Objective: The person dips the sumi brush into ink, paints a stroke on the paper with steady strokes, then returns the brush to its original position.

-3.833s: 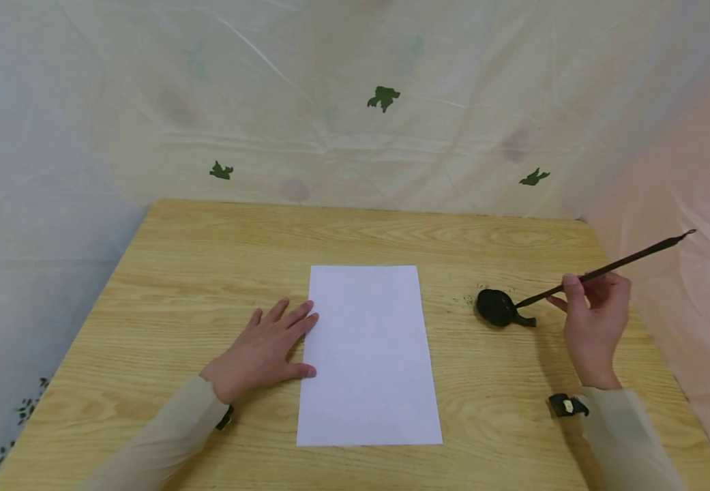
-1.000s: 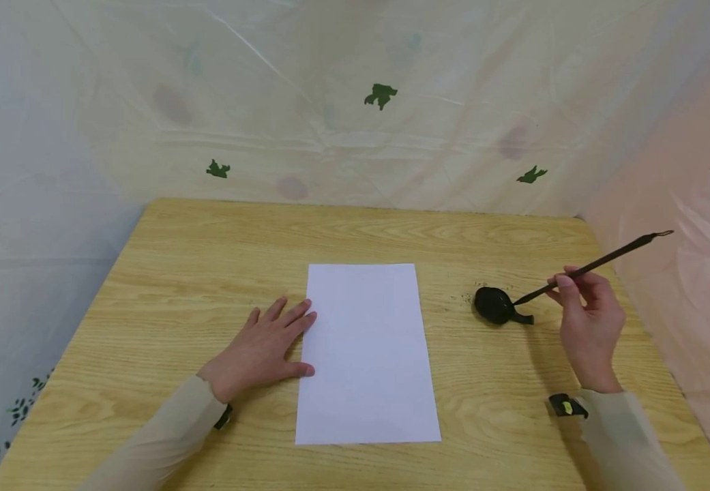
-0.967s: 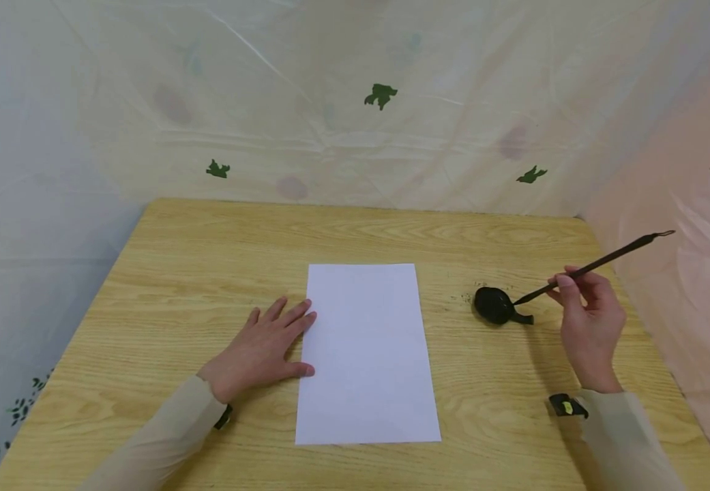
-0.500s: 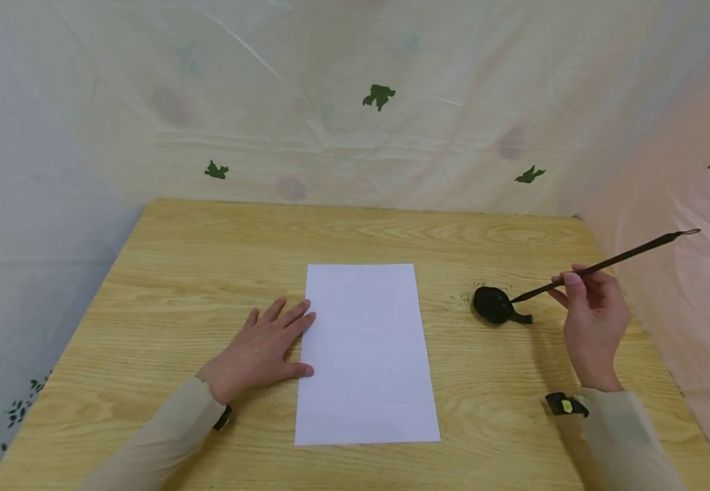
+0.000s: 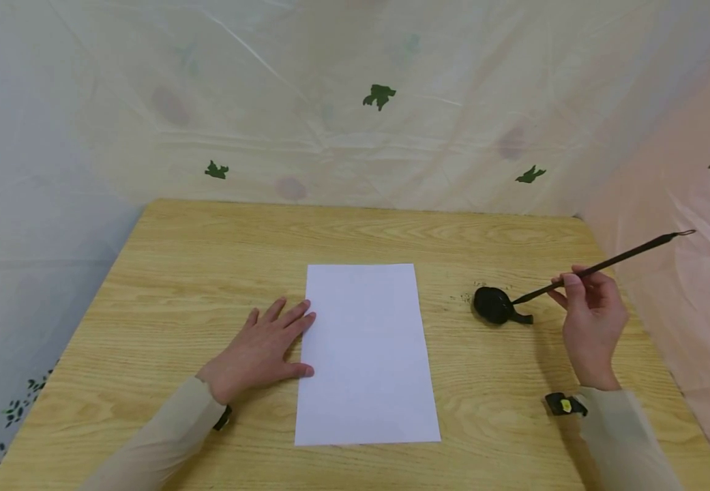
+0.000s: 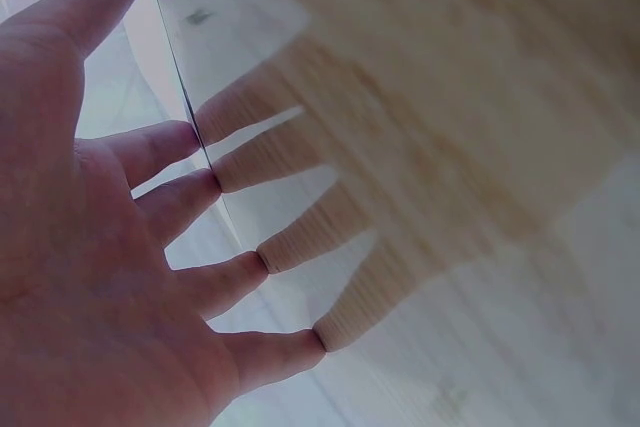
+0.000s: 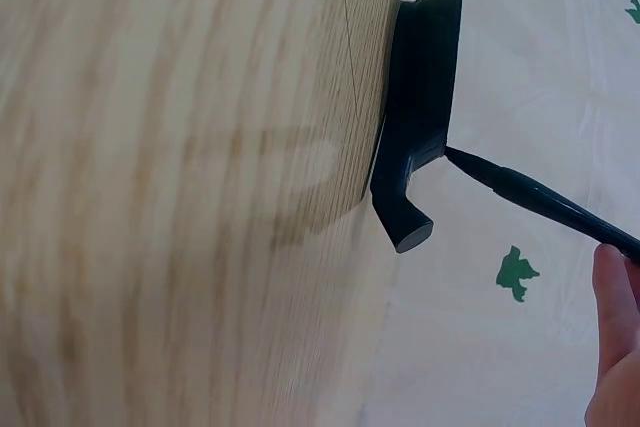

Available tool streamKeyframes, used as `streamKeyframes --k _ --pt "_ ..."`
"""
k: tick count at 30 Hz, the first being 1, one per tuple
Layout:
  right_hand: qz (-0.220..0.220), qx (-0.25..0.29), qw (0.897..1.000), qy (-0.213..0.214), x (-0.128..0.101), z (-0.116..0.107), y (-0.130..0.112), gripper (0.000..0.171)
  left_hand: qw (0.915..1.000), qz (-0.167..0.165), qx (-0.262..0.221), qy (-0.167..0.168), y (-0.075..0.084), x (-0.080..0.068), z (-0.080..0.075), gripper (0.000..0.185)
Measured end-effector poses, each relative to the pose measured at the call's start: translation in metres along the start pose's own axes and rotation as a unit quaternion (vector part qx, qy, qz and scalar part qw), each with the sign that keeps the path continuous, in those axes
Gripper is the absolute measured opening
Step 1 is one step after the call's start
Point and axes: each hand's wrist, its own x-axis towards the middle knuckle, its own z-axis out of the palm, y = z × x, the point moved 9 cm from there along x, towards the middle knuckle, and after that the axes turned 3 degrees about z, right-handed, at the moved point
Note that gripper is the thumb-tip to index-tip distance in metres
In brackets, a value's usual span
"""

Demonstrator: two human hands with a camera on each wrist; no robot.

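Right hand (image 5: pixel 590 327) pinched calligraphy brush (image 5: pixel 606 264) mid-shaft between thumb and fingertips; brush tip dipped in black ink dish (image 5: pixel 494 305) just beyond fingertips (short handle stub pointed toward hand). Left hand (image 5: pixel 262 351) lay flat on wooden table (image 5: pixel 176 286), fingers straight and spread, fingertips and thumb touching left edge of white paper sheet (image 5: pixel 367 354).

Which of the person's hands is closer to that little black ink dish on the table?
The right. The right hand sits just beside the ink dish, holding a brush whose tip dips into it. The left hand lies flat across the white paper, on its far side.
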Motion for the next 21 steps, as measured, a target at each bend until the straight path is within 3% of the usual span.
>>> streamKeyframes --k 5,15,21 --pt "-0.006 -0.022 1.0 0.007 0.001 -0.002 -0.002 0.019 1.0 0.001 0.003 0.002 0.0 0.0 0.0 0.09" --pt "0.001 0.004 1.0 0.026 0.003 -0.009 -0.006 0.019 1.0 0.002 -0.004 0.004 0.0 -0.001 0.0 0.09" --pt "-0.016 -0.01 0.999 0.035 0.004 -0.012 -0.012 0.018 1.0 0.004 0.0 0.007 0.0 0.0 0.0 0.09"
